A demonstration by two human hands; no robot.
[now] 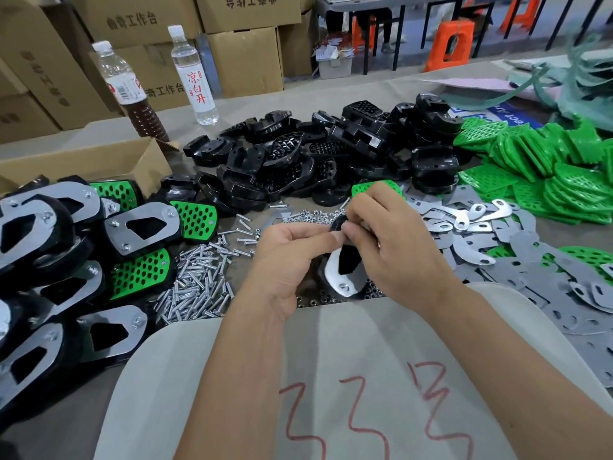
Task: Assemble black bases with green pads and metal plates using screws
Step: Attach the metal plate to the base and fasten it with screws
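Note:
Both hands hold one black base with a metal plate (341,275) on top, tilted up just above the table's near edge. My left hand (288,257) pinches its upper end from the left. My right hand (381,234) curls over the same end from the right, its fingertips meeting the left ones. What the fingertips pinch is hidden. One nut shows in the plate's lower hole. A heap of black bases (318,154) lies beyond the hands, green pads (544,167) at the right, metal plates (517,247) beside my right hand, screws (199,280) left of my left hand.
Finished assemblies (66,254) are stacked at the left in front of an open cardboard box (99,161). Small nuts (308,215) are scattered behind the hands. Two bottles (192,74) stand at the back left, with cartons behind them.

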